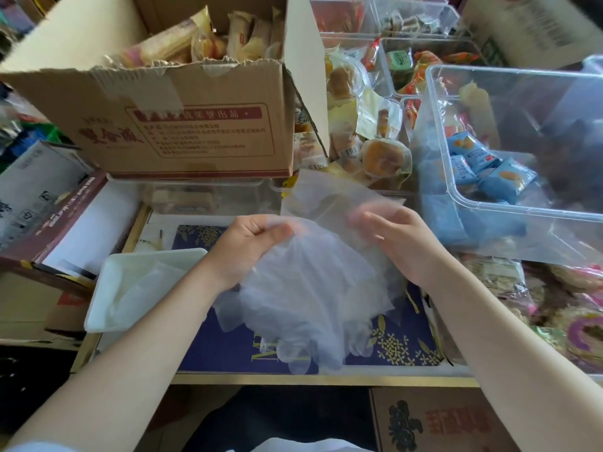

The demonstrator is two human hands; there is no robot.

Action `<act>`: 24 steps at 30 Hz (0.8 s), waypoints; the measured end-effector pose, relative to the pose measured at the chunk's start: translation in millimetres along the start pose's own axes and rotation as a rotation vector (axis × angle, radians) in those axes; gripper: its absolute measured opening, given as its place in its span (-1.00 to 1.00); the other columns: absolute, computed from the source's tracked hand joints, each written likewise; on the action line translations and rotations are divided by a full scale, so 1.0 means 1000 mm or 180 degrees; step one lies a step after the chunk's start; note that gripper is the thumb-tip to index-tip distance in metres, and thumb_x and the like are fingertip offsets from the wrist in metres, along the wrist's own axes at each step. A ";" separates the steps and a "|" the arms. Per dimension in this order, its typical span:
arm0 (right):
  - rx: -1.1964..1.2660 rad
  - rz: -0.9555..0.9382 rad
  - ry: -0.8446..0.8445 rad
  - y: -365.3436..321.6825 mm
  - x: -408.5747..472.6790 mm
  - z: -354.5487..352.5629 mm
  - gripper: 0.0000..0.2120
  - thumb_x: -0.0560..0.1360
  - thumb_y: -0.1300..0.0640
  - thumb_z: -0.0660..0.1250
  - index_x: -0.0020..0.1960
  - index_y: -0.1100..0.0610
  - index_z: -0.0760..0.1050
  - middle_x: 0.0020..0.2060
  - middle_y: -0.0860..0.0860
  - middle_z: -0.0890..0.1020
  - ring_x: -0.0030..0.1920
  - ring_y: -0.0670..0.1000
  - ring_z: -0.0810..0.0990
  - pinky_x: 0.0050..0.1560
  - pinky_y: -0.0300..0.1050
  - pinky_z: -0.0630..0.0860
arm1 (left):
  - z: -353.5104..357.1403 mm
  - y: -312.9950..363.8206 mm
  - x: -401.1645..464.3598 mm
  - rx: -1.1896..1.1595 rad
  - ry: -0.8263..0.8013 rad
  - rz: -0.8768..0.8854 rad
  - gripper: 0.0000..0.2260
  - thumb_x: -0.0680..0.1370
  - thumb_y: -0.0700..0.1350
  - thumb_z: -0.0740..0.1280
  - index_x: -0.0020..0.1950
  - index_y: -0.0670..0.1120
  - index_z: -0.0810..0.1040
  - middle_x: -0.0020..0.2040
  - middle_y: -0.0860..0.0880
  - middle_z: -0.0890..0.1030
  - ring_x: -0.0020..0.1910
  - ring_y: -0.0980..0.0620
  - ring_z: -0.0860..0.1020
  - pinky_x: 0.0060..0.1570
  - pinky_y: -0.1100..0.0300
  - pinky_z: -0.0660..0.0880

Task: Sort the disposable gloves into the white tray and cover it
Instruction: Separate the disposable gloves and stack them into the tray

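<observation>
Holding blurred gloves (313, 288), fingertips veiled, tray (98, 308) contents unclear

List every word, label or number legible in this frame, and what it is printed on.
"出品", the end of a red banner whose other characters are blurred: cardboard box.
Large red brush characters and small lines of print below that banner: too blurred to read.
Gold letters on the blue mat: partly hidden by the gloves, unreadable.
Red print on the lower box: blurred.
Print on the blue packets: too small.
</observation>
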State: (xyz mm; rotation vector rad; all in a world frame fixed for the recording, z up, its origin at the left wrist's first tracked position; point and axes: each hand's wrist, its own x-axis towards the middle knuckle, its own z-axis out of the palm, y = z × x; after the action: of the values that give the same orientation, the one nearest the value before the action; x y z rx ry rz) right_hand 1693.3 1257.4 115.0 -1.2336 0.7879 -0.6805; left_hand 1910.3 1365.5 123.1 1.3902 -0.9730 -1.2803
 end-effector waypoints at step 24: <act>-0.0412 -0.0223 -0.1058 -0.044 -0.007 0.016 -0.85 0.37 0.07 0.45 -0.21 0.16 0.57 -0.38 0.15 0.52 -0.40 0.09 0.45 -0.42 -0.24 0.27 | -0.017 -0.007 0.046 -0.0336 0.1456 -0.0530 -0.86 0.58 -0.06 0.25 -0.08 -0.07 0.57 -0.07 -0.10 0.62 -0.01 -0.10 0.57 0.11 -0.02 0.48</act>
State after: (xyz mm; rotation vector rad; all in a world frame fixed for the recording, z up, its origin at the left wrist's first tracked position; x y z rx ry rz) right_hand 1701.1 1263.3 161.0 -1.4522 0.5202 -0.4685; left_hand 1932.8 1325.2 105.8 1.6117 -0.4807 -1.0463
